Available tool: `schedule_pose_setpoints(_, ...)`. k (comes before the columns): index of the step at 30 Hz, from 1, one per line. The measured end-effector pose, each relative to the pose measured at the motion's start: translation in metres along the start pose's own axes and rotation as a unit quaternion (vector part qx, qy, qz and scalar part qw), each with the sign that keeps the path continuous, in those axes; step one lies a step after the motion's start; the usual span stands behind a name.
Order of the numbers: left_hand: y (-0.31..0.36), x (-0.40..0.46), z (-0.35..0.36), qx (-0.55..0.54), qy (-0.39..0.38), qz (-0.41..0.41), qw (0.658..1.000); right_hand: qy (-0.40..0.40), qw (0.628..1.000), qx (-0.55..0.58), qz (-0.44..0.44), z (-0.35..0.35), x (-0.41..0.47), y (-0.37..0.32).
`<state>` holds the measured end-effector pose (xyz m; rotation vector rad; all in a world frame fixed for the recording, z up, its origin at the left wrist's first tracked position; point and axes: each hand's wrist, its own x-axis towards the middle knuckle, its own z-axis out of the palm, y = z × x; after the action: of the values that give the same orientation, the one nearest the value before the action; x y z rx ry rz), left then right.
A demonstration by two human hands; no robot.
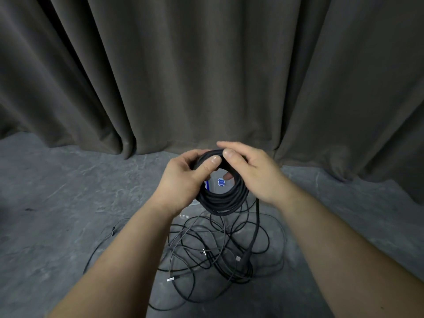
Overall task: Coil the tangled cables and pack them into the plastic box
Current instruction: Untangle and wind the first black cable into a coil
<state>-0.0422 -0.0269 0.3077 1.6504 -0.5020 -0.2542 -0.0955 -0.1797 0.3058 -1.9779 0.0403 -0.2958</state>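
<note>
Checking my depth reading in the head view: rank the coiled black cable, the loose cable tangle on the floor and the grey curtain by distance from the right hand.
1. Coiled black cable, held in the right hand.
2. Loose cable tangle, on the floor below.
3. Grey curtain, behind.

Black cable coil held up by L hand & R hand. Messy loose cables on grey floor below. Dark curtain behind.
</note>
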Motion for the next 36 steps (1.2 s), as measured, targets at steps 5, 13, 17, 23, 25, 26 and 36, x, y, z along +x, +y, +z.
schedule_pose_setpoints(5,0.001,0.001,0.015,-0.022,0.111,-0.055,0.992,0.099,0.994,0.055,-0.002,0.008,0.000,0.005)
schedule_pose_setpoints(13,0.001,-0.003,0.030,-0.213,0.041,-0.151,0.964,0.283,0.955,0.084,0.021,0.016,0.007,0.010)
schedule_pose_setpoints(17,-0.003,-0.002,0.036,-0.196,0.095,-0.116,0.969,0.288,0.950,0.112,0.035,0.023,0.006,0.011)
schedule_pose_setpoints(23,-0.003,0.001,0.029,-0.162,0.158,-0.156,0.962,0.269,0.954,0.122,0.042,0.034,0.003,0.018)
schedule_pose_setpoints(25,0.001,0.002,0.024,-0.184,0.123,-0.220,0.950,0.266,0.957,0.109,0.039,0.037,0.000,0.020)
schedule_pose_setpoints(26,0.002,0.003,0.023,-0.208,0.114,-0.242,0.941,0.259,0.959,0.107,0.039,0.039,-0.002,0.020)
schedule_pose_setpoints(36,-0.007,0.004,0.020,-0.131,0.213,-0.140,0.958,0.111,0.989,0.097,0.013,0.026,0.002,0.020)
